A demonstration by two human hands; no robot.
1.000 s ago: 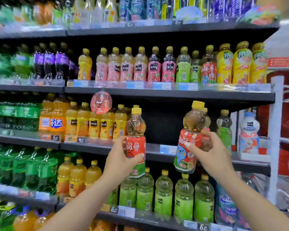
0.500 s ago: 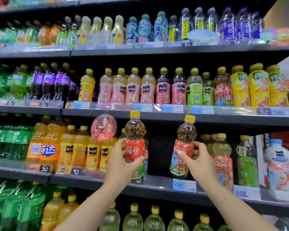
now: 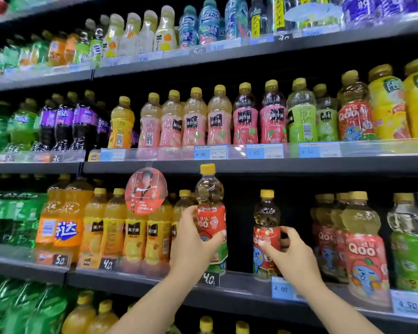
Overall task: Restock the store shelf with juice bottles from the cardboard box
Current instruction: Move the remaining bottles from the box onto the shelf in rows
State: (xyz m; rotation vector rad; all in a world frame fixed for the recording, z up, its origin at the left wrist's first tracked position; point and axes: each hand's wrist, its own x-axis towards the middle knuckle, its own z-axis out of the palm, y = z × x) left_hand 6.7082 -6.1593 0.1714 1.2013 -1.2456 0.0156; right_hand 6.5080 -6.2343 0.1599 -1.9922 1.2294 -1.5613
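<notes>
I hold two red-labelled Qoo juice bottles with yellow caps in front of a dark gap on the middle shelf. My left hand grips the left bottle round its label, upright, at the shelf's front edge. My right hand holds the right bottle by its label, deeper in the gap and lower, its base at shelf level. Matching Qoo bottles stand in a row just right of the gap. The cardboard box is out of view.
Orange juice bottles and a round red hanging tag are left of the gap. Pink, green and yellow bottles fill the shelf above. Price tags line the shelf fronts. More bottles stand on the shelf below.
The view has moved closer to the shelf. My right hand has pushed its bottle down and back into the gap. My left hand's bottle stays near the front edge.
</notes>
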